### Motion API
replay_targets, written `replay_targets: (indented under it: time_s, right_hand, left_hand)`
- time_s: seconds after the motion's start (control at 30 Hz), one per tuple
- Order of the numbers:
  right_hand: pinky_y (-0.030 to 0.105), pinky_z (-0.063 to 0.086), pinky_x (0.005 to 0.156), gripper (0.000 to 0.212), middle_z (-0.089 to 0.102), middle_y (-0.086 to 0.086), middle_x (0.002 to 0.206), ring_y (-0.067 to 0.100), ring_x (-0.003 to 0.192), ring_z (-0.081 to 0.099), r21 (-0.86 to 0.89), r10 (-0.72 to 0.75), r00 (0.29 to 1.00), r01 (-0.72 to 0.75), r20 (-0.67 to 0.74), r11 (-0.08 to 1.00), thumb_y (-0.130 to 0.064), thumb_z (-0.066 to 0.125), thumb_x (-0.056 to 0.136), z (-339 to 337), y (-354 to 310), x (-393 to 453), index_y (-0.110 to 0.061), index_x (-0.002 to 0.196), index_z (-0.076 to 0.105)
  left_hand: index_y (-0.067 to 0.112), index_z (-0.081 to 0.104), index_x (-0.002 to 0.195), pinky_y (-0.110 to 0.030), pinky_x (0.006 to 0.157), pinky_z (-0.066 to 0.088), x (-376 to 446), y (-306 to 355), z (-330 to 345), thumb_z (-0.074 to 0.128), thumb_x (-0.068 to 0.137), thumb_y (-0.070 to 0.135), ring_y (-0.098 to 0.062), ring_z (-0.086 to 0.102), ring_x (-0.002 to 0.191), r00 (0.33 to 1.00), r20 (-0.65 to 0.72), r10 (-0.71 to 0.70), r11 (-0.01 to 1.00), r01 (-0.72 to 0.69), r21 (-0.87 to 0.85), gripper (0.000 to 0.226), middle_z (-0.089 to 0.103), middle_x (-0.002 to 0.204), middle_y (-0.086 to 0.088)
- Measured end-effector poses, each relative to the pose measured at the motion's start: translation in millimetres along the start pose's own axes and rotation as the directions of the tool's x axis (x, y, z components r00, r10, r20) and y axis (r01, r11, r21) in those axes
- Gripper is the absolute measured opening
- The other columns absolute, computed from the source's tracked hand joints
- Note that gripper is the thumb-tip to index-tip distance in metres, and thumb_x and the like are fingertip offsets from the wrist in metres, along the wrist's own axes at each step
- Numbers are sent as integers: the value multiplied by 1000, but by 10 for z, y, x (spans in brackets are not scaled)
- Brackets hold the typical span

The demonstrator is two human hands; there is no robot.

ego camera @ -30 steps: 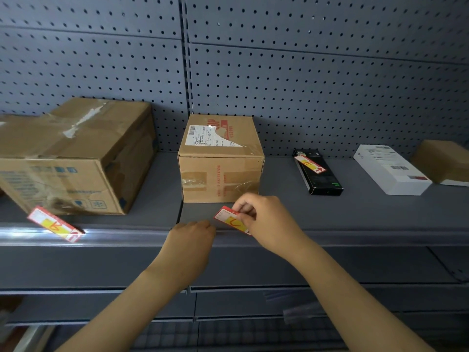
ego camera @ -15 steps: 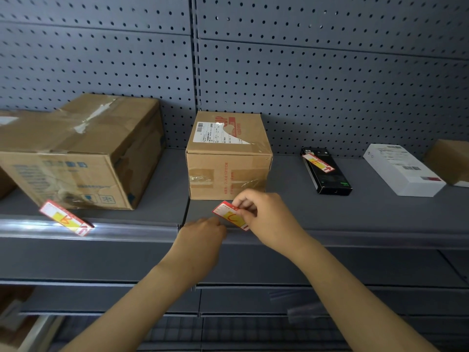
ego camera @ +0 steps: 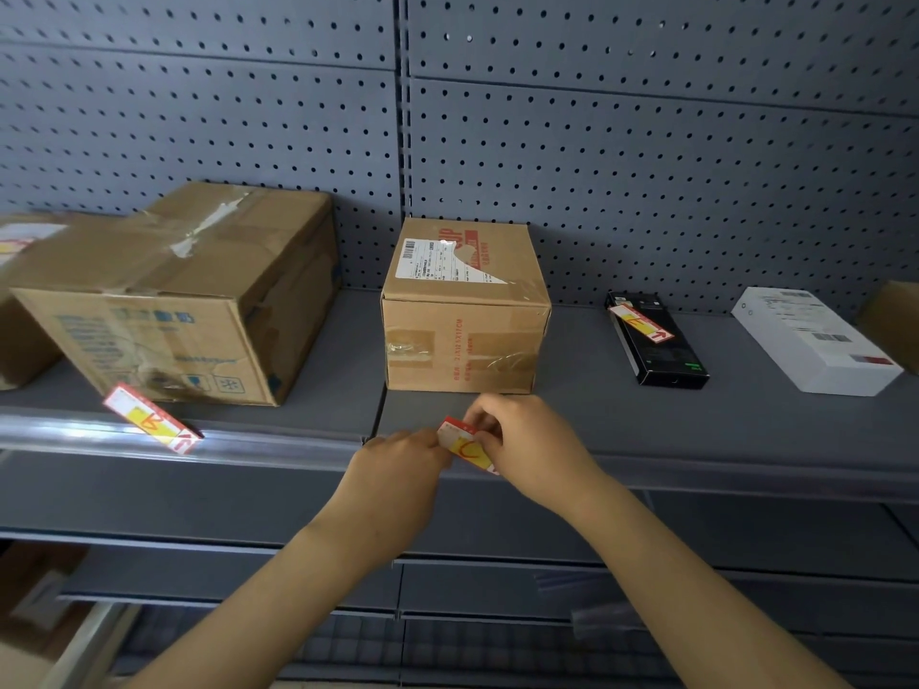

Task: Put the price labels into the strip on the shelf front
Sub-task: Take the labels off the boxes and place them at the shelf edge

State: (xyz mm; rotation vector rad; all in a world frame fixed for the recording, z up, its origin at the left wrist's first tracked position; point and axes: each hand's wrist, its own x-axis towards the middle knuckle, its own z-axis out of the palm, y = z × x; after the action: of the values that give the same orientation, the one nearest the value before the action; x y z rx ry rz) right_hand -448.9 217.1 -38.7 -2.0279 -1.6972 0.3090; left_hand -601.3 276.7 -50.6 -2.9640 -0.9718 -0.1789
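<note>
- The right hand [ego camera: 527,450] pinches a red-and-yellow label [ego camera: 466,446] between thumb and curled fingers, at the front edge of the shelf [ego camera: 696,420], just in front of the small box [ego camera: 465,310].
- That label is tilted: its long axis runs from upper left to lower right, the upper-left end free, the lower-right end hidden under the right fingers. Its printed face, with a red "U"-like mark, is turned up toward the camera.
- The left hand [ego camera: 398,460] is at the label's left side, by the strip [ego camera: 278,442] on the shelf front; its fingertips are hidden, so whether it grips anything cannot be told.
- A second label [ego camera: 151,424] lies slanted across the strip in front of the big box [ego camera: 184,295], long axis also upper left to lower right.
- A third label [ego camera: 641,323] lies on the black box [ego camera: 656,343], pointing the same diagonal way.
- A white box [ego camera: 815,340] lies further right.
</note>
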Motion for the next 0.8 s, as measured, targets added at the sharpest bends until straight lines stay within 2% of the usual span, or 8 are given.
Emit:
replay_targets:
  time_s: [0.07,0.13,0.17,0.43,0.6,0.67,0.73,0.8]
  right_hand:
    - [39,56,71,13,69,-4,96,15,84,63,-1,0,1000,0,13,1000,-15,59,88,-21,-19,0,-24,97,62]
    - [36,56,74,16,69,-3,101,14,88,63,10,-4,1000,4,21,1000,-14,60,88,-47,-45,-10,-22,102,62]
    - [34,55,75,17,68,-3,104,14,90,63,12,-4,1000,3,21,1000,-14,60,88,-60,-58,-16,-22,104,62]
    - [36,53,80,22,64,-1,114,20,101,60,-151,-3,999,-3,-43,988,-15,56,90,-128,-221,-58,-20,112,60]
    - [36,54,71,17,63,1,108,21,89,61,-197,-30,997,15,-73,980,-15,58,89,-127,-347,-122,-20,104,62]
    - [30,48,67,14,60,0,109,19,90,59,-205,-68,993,48,-93,978,-14,58,88,-95,-395,-133,-19,101,63]
    - [28,43,70,14,59,0,110,18,97,54,-212,-118,988,94,-102,973,-14,58,89,-58,-460,-130,-17,102,63]
    - [31,46,77,16,60,0,111,19,103,52,-199,-149,986,130,-80,971,-12,56,90,-9,-569,-124,-16,105,63]
  left_hand:
    - [25,75,85,-32,57,55,-32,39,-25,78,57,5,-18,70,69,999,37,5,998,-3,-63,35,71,83,7]
    - [25,66,112,-32,82,52,-40,30,-8,58,84,8,-19,64,98,1000,2,1,999,-1,-34,34,65,111,5]
    - [26,62,118,-30,87,49,-42,24,-16,51,89,10,-17,61,104,1000,-4,-10,999,10,-45,35,61,118,6]
    - [31,60,118,-29,84,49,-44,-60,-226,51,93,25,-17,61,106,989,4,-148,984,147,-96,27,61,120,7]
    - [27,57,119,-28,83,49,-130,-133,-319,52,93,26,-18,62,103,970,-46,-237,965,230,-124,27,64,119,5]
    - [25,57,118,-29,82,48,-207,-174,-348,52,92,26,-20,62,101,961,-66,-270,957,260,-129,27,65,116,2]
    - [23,59,116,-30,82,48,-295,-230,-366,52,92,27,-22,63,99,951,-68,-301,948,290,-130,25,66,114,0]
    - [22,59,113,-33,82,49,-410,-312,-391,51,92,26,-24,63,99,940,-64,-336,937,326,-126,23,66,111,0]
